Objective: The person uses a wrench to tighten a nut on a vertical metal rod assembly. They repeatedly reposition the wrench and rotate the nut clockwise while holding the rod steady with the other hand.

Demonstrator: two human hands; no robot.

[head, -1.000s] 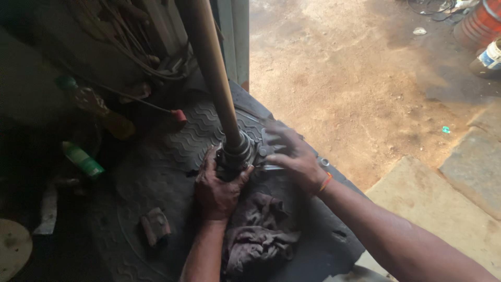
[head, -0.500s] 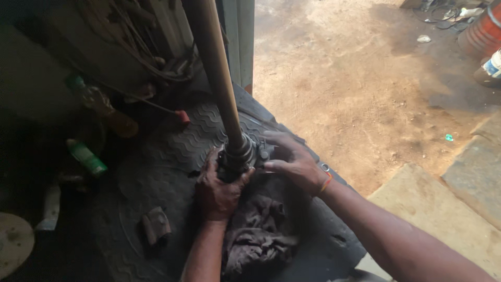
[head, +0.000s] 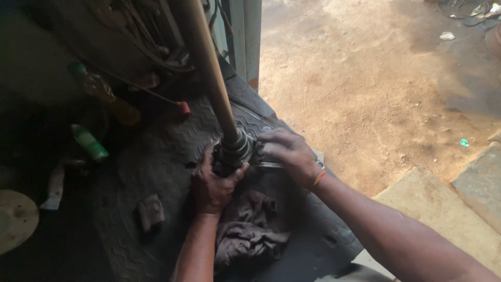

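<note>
While the left hand (head: 211,183) wraps the joint (head: 235,151) from below, the shaft (head: 206,62) rises steeply from it, leaning away. Right hand (head: 287,154) fingers curl closed against the joint's right side, near the rubber mat's (head: 141,167) far edge.

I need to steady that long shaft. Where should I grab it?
Probably low on the shaft, at the ribbed dark joint, coming from the near side. The left hand already wraps there; the smooth rod above leans away and gives less purchase.
</note>
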